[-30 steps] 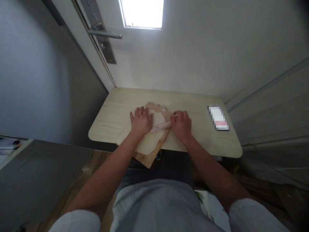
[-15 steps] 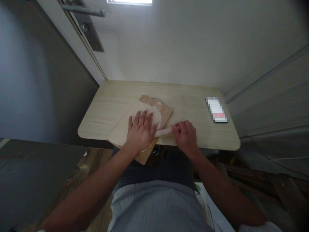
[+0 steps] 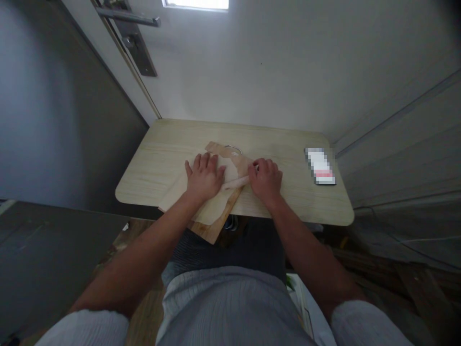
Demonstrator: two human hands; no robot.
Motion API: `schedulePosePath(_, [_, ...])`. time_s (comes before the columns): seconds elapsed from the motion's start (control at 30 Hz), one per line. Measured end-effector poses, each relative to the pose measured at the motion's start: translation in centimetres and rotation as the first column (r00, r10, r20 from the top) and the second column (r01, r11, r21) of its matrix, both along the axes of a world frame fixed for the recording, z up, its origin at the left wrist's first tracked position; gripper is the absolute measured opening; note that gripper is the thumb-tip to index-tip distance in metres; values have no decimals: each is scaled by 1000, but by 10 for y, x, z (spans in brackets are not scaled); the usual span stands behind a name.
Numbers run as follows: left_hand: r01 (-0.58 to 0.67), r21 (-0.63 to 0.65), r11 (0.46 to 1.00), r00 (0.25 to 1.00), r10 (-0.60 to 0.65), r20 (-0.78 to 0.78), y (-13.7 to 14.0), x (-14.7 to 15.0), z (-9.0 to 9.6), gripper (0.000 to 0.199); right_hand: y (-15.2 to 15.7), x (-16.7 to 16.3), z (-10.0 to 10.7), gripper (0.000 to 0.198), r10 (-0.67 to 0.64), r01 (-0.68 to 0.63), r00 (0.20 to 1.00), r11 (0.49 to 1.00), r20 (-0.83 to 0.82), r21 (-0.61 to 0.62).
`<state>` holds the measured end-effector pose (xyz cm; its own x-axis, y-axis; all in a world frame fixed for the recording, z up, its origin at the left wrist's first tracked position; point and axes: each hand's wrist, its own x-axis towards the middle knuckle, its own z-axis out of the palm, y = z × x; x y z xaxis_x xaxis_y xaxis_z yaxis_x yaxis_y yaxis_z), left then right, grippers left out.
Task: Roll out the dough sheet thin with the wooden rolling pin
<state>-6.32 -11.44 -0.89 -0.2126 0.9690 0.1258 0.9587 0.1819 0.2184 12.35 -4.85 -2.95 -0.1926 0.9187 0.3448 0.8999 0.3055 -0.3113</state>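
A pale sheet of dough [image 3: 213,209] lies over a wooden cutting board [image 3: 209,232] with a metal ring handle [image 3: 235,148] at its far edge. My left hand [image 3: 203,179] rests flat on the dough, fingers spread and pointing away from me. A whitish rolling pin [image 3: 236,183] lies across the dough's right part, its left end close to my left thumb. My right hand [image 3: 265,179] is closed around the pin's right end, over the board's right edge. The left hand and forearm hide part of the dough.
The board sits on a light wood table [image 3: 298,202], and its near corner juts past the table's front edge. A phone [image 3: 320,166] with a blurred screen lies at the right. Behind the table stands a white door with a metal handle [image 3: 129,17].
Both hands have moved forward, away from my body, and the right has also come left, carrying the rolling pin farther up the dough. More of the dough's near part now shows.
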Motion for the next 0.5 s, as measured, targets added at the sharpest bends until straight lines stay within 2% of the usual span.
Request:
schedulePosePath(0.17, [53,67,996,998,-50,-39,-38,30,6,60,-31,29,-12,30,7,-7,1000,1000,-13,12])
schedulePosePath(0.3, [89,81,993,995,-86,-40,-60,47,10,60,-54,47,-13,29,-1,1,1000,1000,5,13])
schedulePosePath(0.5, [114,74,991,993,-114,-10,-83,60,7,65,-64,53,-10,29,6,-6,1000,1000,0,-30])
